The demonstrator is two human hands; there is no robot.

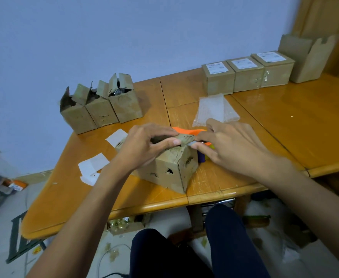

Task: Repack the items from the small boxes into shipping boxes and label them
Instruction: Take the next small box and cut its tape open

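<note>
The left hand (144, 145) pinched the box (170, 167) flap at the counter (285, 125) front, steadying it; the right hand (228, 147) gripped a small blade, seemingly cutting the seam

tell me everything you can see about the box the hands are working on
The worn cardboard box is small, brown and scuffed, with torn dark holes in its side walls. It stands on the wooden table near the front edge, one corner toward the camera. The left hand pinches a top flap, and the right hand meets it at the top.
</note>
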